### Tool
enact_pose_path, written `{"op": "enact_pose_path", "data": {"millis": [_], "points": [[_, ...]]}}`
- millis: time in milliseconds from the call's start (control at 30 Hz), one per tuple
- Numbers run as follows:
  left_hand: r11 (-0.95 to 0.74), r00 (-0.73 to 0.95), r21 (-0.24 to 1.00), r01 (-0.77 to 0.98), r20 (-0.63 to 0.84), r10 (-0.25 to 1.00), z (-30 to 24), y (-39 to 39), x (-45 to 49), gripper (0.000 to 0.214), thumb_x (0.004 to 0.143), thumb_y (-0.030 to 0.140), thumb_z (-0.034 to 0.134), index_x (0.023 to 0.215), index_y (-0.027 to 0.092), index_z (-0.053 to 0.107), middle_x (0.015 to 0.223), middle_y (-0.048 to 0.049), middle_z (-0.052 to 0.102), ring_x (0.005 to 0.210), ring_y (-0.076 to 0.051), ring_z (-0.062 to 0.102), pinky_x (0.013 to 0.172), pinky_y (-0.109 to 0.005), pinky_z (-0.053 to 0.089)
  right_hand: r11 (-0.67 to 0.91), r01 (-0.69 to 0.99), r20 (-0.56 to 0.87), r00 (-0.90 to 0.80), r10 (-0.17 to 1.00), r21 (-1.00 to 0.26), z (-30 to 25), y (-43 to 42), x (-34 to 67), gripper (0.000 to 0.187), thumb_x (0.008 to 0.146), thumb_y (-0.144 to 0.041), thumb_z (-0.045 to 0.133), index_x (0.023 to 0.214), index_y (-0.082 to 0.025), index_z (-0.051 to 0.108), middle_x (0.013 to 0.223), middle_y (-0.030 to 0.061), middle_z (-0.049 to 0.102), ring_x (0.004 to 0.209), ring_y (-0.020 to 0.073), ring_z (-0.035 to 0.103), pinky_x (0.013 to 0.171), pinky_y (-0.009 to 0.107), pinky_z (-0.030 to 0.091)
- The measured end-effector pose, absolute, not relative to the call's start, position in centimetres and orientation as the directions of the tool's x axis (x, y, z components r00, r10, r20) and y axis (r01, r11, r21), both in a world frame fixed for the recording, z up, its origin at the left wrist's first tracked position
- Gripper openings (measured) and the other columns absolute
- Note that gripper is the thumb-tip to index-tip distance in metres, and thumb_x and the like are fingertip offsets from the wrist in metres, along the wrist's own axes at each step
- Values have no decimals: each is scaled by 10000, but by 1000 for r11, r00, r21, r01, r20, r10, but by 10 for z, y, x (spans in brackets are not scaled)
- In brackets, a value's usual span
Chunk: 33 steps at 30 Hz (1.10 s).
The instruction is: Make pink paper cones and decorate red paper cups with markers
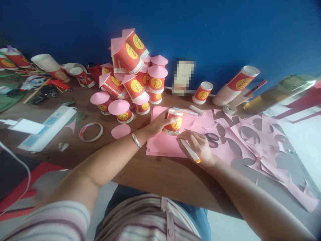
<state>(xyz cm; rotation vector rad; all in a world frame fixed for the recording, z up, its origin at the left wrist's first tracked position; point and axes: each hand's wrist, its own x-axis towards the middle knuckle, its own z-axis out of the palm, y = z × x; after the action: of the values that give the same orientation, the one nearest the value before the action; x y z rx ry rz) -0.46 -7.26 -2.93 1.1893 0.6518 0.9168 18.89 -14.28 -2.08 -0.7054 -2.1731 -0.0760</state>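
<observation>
My left hand (160, 124) is wrapped round a red paper cup (175, 124) with a yellow emblem, which stands on a stack of pink paper (160, 145). In my right hand (197, 144) is a white marker with an orange end (190, 150), its tip close to the cup's lower rim; whether it touches cannot be made out. Black-handled scissors (213, 140) lie just right of that hand. Behind the held cup, a white and blue pen (187, 111) and a white cap-like piece (197, 110) rest on the paper.
Red cups with pink cone tops (136, 87) are piled at the back. Cut pink scraps (250, 140) cover the right side, near a leaning cup stack (235, 85) and a bottle (278, 93). A tape roll (90, 132) and a power strip (47, 129) lie left.
</observation>
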Motion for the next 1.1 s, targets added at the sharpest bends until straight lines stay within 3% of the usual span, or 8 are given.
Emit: {"op": "enact_pose_path", "data": {"millis": [1100], "points": [[91,517,958,-271,65,853,-30,-71,-4,390,857,418,741,1123,158,622,1010,-70,685,900,-182,636,790,-289,497,842,506,720,-513,467,-186,-21,-142,191,180,948,-95,576,1083,-202,630,843,54,735,723,186,720,643,287,557]]}}
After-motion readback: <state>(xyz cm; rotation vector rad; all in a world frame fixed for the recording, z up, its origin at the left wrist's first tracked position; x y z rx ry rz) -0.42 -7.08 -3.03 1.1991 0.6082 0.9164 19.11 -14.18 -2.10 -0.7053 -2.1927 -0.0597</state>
